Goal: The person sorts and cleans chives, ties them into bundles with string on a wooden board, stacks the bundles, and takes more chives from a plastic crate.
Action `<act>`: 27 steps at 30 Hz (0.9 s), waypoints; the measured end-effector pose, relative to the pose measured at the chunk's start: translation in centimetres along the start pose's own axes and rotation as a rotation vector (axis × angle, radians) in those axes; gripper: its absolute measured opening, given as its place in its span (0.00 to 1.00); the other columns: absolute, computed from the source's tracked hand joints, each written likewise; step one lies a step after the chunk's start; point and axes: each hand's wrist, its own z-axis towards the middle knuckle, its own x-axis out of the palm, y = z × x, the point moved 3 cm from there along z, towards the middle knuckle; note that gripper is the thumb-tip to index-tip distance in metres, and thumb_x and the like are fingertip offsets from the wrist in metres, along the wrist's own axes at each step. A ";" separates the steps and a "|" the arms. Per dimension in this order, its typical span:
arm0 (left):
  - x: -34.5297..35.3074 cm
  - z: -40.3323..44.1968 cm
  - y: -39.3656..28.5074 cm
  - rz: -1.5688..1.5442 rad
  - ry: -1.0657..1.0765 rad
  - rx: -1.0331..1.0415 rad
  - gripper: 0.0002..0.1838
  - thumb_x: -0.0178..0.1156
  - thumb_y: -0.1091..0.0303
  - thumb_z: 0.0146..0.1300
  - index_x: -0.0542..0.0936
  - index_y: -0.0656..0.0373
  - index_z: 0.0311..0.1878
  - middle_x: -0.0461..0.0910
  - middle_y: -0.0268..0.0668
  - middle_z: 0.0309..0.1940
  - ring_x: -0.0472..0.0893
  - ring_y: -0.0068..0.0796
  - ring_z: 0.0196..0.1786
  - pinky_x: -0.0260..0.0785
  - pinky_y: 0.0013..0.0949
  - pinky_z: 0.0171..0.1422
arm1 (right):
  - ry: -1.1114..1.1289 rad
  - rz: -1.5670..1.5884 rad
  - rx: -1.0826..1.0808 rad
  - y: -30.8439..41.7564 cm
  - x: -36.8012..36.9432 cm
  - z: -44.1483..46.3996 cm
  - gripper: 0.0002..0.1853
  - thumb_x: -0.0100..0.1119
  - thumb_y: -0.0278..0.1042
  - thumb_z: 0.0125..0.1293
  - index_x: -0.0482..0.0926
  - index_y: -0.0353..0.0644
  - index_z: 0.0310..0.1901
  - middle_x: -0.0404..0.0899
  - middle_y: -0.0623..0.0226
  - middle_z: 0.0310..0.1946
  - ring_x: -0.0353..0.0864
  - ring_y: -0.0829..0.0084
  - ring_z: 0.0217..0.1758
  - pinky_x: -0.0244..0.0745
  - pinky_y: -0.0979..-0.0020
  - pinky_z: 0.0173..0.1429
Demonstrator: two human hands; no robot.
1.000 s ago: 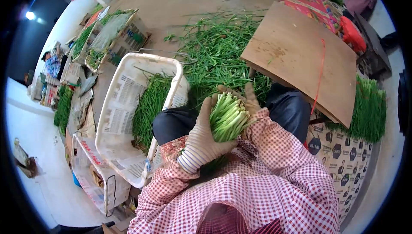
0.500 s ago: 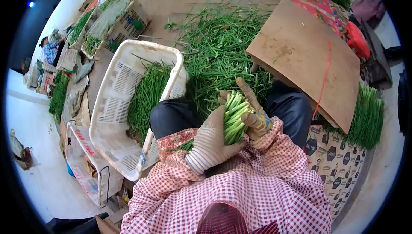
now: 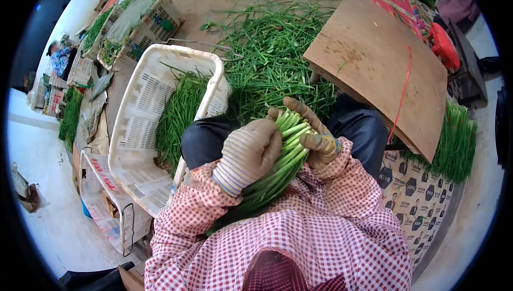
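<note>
A bunch of garlic chives [image 3: 275, 179] lies slantwise across my lap, pale stem ends up and to the right, green leaves trailing down toward my left sleeve. My right hand [image 3: 316, 137], in a stained work glove, is wrapped round the pale stem end, its thumb in front and fingers behind. My left hand [image 3: 250, 155], in a striped glove, is curled in a fist against the bunch's left side, just below the stem ends. Its fingertips are partly hidden.
A white plastic crate [image 3: 144, 115] holding more chives tilts beside my left knee. Loose green leaves [image 3: 275, 56] cover the floor ahead. A brown board [image 3: 379, 67] stands at right, near stacked chives [image 3: 457, 141]. Filled crates [image 3: 152, 26] and a person [image 3: 60, 59] are farther left.
My left hand has gone from cupping the bunch from below, palm open, to a closed fist at its upper left side. More of the green leaves now shows; my right hand stays at the stems.
</note>
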 end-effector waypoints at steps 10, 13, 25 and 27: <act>4.9 -1.7 4.5 -1.015 -0.447 -0.497 0.14 0.57 0.60 0.73 0.75 0.62 0.51 0.78 0.30 0.34 0.74 0.16 0.35 0.69 0.22 0.44 | -0.086 0.031 -0.061 -1.1 -1.3 0.5 0.40 0.70 0.28 0.58 0.62 0.43 0.71 0.76 0.53 0.60 0.77 0.60 0.63 0.75 0.57 0.66; 4.4 -1.1 4.8 -0.990 -0.285 -0.482 0.17 0.62 0.63 0.69 0.74 0.63 0.53 0.80 0.32 0.39 0.77 0.19 0.41 0.72 0.25 0.49 | -0.221 -0.067 -0.024 -0.5 -1.0 0.6 0.34 0.68 0.28 0.58 0.68 0.39 0.67 0.76 0.55 0.59 0.79 0.62 0.60 0.76 0.58 0.65; 4.4 0.4 5.5 -0.736 -0.030 -0.440 0.11 0.58 0.63 0.69 0.78 0.63 0.45 0.76 0.28 0.33 0.72 0.17 0.37 0.67 0.23 0.45 | -0.314 -0.120 -0.024 -0.9 -1.3 0.9 0.25 0.64 0.25 0.59 0.73 0.37 0.60 0.80 0.63 0.49 0.82 0.68 0.50 0.80 0.64 0.58; 5.2 0.0 5.9 -0.742 -0.085 -0.471 0.11 0.57 0.63 0.70 0.78 0.62 0.46 0.77 0.28 0.34 0.71 0.17 0.38 0.67 0.24 0.45 | -0.319 -0.107 -0.018 -0.8 -0.9 0.9 0.25 0.64 0.25 0.60 0.73 0.37 0.60 0.80 0.63 0.49 0.82 0.68 0.51 0.80 0.64 0.58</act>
